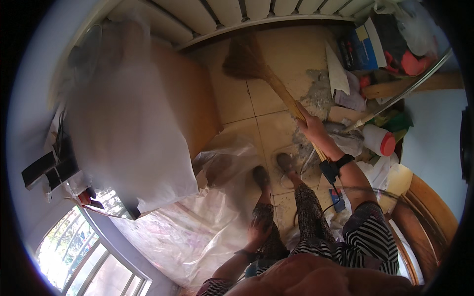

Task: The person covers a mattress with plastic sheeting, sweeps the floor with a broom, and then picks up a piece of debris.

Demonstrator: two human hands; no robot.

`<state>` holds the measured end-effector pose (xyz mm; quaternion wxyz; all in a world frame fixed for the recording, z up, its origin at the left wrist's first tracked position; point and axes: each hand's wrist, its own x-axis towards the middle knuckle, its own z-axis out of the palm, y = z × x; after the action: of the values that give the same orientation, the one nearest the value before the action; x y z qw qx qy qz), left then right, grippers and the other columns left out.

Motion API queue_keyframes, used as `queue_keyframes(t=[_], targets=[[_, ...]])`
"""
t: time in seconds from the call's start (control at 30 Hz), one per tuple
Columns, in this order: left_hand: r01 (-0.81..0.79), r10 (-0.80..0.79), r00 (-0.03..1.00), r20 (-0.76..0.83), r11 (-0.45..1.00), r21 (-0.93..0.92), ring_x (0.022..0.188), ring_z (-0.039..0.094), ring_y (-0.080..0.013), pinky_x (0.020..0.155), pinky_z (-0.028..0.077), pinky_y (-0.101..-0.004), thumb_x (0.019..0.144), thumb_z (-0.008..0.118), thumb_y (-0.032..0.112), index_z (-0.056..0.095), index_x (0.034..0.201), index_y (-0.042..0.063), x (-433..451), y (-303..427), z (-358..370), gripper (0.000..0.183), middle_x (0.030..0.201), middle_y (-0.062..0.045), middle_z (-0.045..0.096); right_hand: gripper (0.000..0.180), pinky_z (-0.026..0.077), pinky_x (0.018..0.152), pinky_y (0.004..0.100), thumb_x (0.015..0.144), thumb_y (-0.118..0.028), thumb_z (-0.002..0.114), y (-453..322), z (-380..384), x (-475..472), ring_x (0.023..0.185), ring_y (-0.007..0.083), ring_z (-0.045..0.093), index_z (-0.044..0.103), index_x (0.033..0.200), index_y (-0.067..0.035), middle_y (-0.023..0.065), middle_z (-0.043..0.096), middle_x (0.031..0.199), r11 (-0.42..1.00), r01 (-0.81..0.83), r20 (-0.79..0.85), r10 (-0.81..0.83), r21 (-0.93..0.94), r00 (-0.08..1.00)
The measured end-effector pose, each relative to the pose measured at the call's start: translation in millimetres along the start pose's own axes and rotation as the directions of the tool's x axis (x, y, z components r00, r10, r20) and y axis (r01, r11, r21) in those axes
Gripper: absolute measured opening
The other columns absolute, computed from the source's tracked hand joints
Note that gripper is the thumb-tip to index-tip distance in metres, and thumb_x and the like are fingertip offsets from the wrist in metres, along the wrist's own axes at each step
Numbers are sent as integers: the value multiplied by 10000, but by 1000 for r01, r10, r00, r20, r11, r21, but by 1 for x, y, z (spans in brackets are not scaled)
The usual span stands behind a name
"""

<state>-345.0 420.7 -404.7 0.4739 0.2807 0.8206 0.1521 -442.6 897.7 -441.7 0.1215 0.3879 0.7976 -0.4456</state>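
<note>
My right hand [313,127] is closed around the wooden handle of a broom [279,86]. The broom slants away from me, and its dark fanned bristles [240,61] are over the beige tiled floor [235,105], near a slatted white panel. To the right of the broom, grey dirt [317,87] is spread over the tiles. My left hand [259,227] rests on my left leg near the knee, holding nothing. A black strap with a dark box and cable is at my right wrist.
A brown cabinet [192,100] under a white sheet [144,129] stands at left. Transparent plastic sheeting [192,233] covers the area below it. On the right are a red-lidded jar [374,138], a blue box [361,50], bags and a slanting metal pole [407,90]. Slatted panels [255,9] stand ahead.
</note>
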Motion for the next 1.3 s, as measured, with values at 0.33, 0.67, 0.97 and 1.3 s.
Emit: queue_keyframes(t=[0.33,0.67,0.97,1.3], targets=[[-5,8,999,-48,998,62,1096,474,-331,926,401,-463,741,671,342,560,1153,119,5,10,-1,482,1180,-126,532,662,488,540,443,837,-216,597,2,-56,-43,591,350,601,302,1429,-219,173,592,650,878,179,-101,-248,-443,964],[5,-5,1000,-14,1000,-9,1208,428,-348,991,359,-481,797,619,373,531,1214,101,16,6,5,505,1273,-162,496,599,464,480,318,897,-249,551,-26,-140,-33,499,132,543,306,1434,-144,92,584,692,997,-53,277,34,63,960],[-205,177,956,-232,974,-101,1237,371,-387,1013,334,-508,799,636,338,447,1291,73,48,81,-89,590,1320,-191,420,726,479,594,378,862,-244,596,-79,-103,-17,606,240,589,204,1465,-149,182,632,873,992,125,373,-107,-24,921],[-162,165,981,-102,986,38,1232,354,-417,1012,313,-518,812,632,348,470,1269,50,56,66,-72,569,1310,-207,429,571,483,709,353,947,-336,473,-32,-44,-24,839,214,567,271,1447,-152,131,549,1151,711,-466,404,273,527,873]])
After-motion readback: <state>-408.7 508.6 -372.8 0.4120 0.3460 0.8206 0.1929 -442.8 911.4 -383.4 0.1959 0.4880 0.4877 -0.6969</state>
